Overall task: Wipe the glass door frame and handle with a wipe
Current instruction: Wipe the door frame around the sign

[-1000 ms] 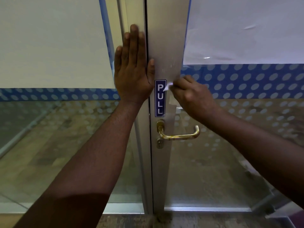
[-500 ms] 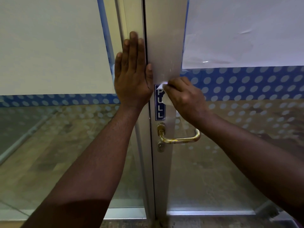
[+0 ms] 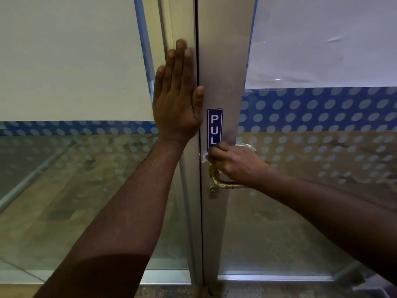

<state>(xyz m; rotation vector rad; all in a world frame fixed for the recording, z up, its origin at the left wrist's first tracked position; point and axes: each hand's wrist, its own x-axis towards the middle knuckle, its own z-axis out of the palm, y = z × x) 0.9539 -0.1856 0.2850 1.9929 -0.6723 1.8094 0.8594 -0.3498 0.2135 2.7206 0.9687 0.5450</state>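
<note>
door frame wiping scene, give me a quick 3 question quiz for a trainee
1. True or false: the left hand lies flat with straight fingers beside the door frame.
2. What does the right hand pinch? A) wipe B) key C) sponge
3. Which part of the PULL sticker does the right hand cover?

Key
1. True
2. A
3. Its lower end, just above the brass handle

Both forearms bare, no sleeves; left hand [image 3: 176, 100], right hand [image 3: 236, 163] ungloved
</note>
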